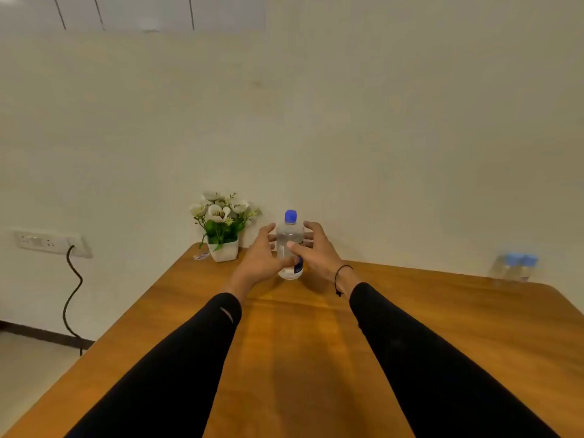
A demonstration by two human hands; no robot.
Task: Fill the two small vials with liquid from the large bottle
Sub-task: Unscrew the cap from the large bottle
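Both my hands cup the bottle (289, 245) from either side: my left hand (259, 257) has its thumb lying across the lower front and its fingers spread toward the left wall, and my right hand (313, 248) has its thumb pressed on the front while its fingers curl around the right side. Whether the palms truly squeeze it I cannot tell, but the fingers touch the clear plastic. It stands upright on the wooden table (300, 343), at about twelve o'clock from me, its blue cap (290, 216) on. Just beside it at eleven o'clock sits a small white pot of white flowers (222, 226), against the wall. Two vials (516, 267) with blue caps stand close together near the table's far edge at two o'clock, well apart from my hands; they look blurred.
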